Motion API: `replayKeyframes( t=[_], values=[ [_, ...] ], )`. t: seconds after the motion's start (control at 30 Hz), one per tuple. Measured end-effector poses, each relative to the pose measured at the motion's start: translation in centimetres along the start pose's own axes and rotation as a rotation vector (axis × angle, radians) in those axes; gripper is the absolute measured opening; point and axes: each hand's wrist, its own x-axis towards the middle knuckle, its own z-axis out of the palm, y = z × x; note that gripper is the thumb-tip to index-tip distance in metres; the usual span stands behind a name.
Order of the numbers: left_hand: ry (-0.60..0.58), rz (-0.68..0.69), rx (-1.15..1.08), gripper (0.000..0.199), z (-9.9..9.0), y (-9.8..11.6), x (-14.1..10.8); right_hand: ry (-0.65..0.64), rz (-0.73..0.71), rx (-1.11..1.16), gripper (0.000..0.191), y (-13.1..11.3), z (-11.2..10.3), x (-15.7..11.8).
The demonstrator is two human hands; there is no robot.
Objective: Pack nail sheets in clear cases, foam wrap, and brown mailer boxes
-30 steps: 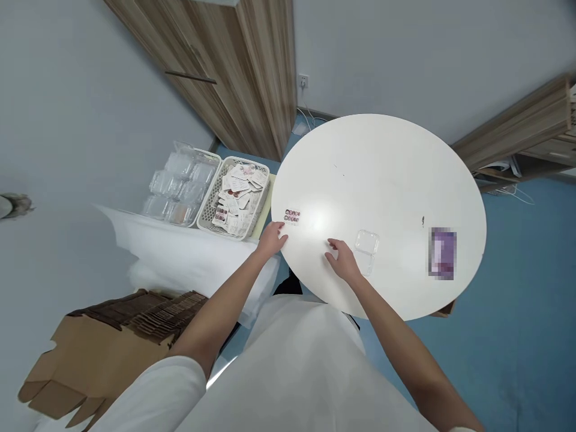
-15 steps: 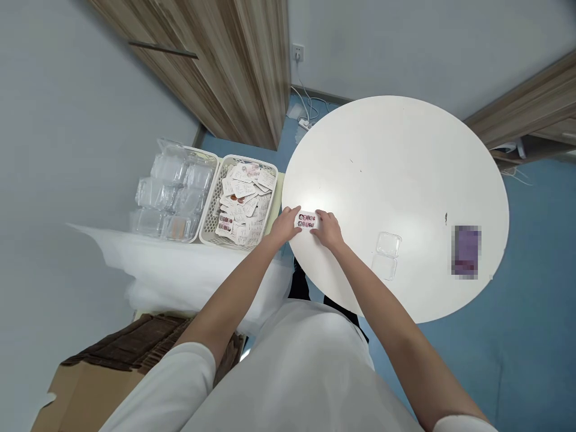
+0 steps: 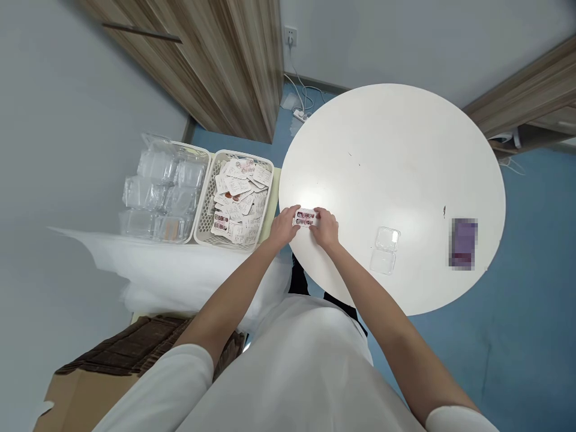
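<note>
Between my two hands is a small white card with two rows of dark red press-on nails (image 3: pixel 305 218), at the near left edge of the round white table (image 3: pixel 396 150). My left hand (image 3: pixel 284 227) pinches the card's left end. On its right end, the fingers and thumb of my right hand (image 3: pixel 326 227) are closed. To the right on the table lies a clear plastic clamshell box (image 3: pixel 386 249), opened flat. Left of the table, a white basket (image 3: pixel 204 231) holds a heap of similar cards (image 3: pixel 240 201), most showing their printed sides.
A second basket (image 3: pixel 206 157) at the left is piled with clear plastic boxes (image 3: pixel 157 192). White wrapping sheet (image 3: pixel 171 270) and a cardboard box (image 3: pixel 90 390) are near my left arm. A blurred purple object (image 3: pixel 463 243) lies at the table's right. Cables (image 3: pixel 306 99) run behind.
The view has shifted slightly. Both hands keep their hold on the card, which looks nearly unmoved on the table.
</note>
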Motion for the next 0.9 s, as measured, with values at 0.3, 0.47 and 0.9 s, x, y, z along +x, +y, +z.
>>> replayKeyframes(
  t=[0.3,0.47,0.9],
  values=[
    [0.035,0.036,-0.024,0.066,0.8,1.8,-1.7,-0.119,-0.098,0.241,0.053,1.8,-2.5,-1.1],
    [0.015,0.071,-0.091,0.067,1.5,4.7,-3.7,-0.188,-0.17,0.297,0.066,4.5,-5.1,-3.9],
    [-0.132,0.249,-0.048,0.063,10.6,14.6,-7.1,-0.048,-0.183,0.379,0.062,16.6,-11.4,-13.9]
  ],
)
